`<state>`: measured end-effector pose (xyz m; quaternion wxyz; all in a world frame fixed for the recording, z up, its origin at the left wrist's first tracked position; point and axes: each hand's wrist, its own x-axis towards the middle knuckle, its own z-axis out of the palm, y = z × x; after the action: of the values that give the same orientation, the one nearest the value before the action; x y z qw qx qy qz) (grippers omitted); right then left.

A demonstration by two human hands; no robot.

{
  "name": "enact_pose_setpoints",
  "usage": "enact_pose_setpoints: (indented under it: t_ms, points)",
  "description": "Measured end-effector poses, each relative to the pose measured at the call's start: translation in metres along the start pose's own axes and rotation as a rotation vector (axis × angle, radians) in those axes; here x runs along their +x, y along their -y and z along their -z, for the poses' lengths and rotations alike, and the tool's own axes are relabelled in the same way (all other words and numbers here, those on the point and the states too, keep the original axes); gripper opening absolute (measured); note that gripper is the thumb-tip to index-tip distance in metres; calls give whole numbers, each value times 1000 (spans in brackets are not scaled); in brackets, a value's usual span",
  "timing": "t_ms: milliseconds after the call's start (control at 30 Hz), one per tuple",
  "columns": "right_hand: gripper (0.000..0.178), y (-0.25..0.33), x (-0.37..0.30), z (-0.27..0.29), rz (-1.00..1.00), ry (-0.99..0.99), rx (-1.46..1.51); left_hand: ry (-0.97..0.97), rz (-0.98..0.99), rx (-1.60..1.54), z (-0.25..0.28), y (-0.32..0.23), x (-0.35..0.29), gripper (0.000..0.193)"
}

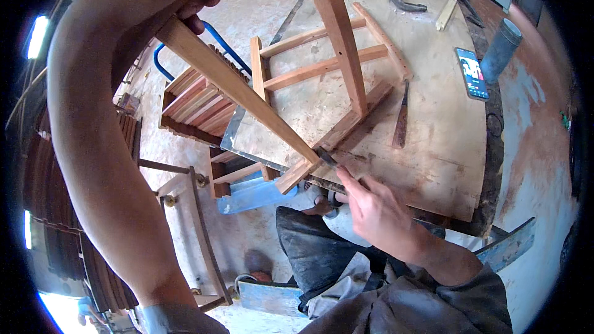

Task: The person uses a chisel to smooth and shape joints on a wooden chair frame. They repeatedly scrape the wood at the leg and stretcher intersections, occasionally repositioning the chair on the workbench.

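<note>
Two bare hands attend to one wooden frame (343, 128), which we find at the near left side of the table (442, 173), the near end of its rail projecting past the edge. The left hand (203, 1) is curled around the raised end of the left leg (241, 91) (the forearm screens part of this grip from us). The right hand (383, 213) grasps a small dark tool (327, 158), forefinger extended along it, with the tip at the foot of that leg, beside the joint. We see the right leg (339, 40) meeting the rail farther along. Beyond lies a second frame (297, 75) of joined strips; to the right, a slender implement (400, 127) with a brown handle. Farther right we note a phone (474, 86) just beside a dark cylinder (502, 52), and, at the far edge, a clamp (411, 7). Left of the table stands a stack of wooden strips (198, 105).
</note>
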<state>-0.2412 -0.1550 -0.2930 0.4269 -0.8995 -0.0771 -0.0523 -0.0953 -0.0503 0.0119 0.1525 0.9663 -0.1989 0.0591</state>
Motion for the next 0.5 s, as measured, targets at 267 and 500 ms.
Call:
enact_pose_setpoints:
  t_ms: [267, 500]
  points:
    - [48, 8, 0, 7, 18, 54, -116, -128, -246, 380, -9, 3, -14, 53]
    - [63, 5, 8, -7, 53, -33, -97, -149, -401, 394, -6, 22, -2, 60]
